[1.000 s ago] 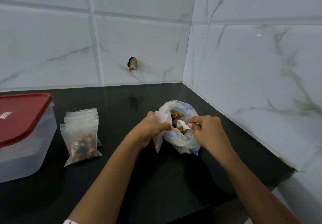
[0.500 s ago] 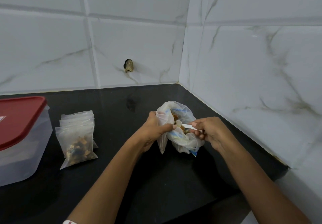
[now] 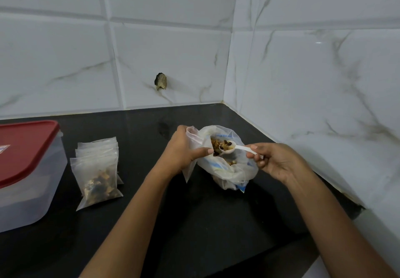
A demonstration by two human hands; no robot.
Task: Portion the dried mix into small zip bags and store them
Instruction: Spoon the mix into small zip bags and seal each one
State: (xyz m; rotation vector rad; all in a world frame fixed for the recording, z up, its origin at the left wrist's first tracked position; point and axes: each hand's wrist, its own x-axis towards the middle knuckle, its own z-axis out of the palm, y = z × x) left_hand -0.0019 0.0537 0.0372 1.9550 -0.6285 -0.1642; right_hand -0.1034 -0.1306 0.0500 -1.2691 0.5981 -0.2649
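Now scooping: right hand (image 3: 275, 163) fingers (image 3: 258, 162) pinch the handle of the white spoon (image 3: 229, 148), its bowl heaped with dried mix (image 3: 214, 144) over the open bulk bag (image 3: 233, 170), near the back right corner of the worktop (image 3: 194, 223). The left hand (image 3: 183, 150) grips a seemingly empty small zip bag (image 3: 188, 170) just beside the bowl. Next, likely, that bag's mouth must open for a spill-free tip.

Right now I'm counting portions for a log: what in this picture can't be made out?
Head view only:
- Lidded container: cut by the left edge; frosted wall blurs any contents.
- Stacked zip bags: the filled bag in front hides their count and fill.
- Small bag: left hand partly covers it; fill unknown.
- Spoon: right hand hides most of its handle.
- Large bag: folds hide the remaining mix.
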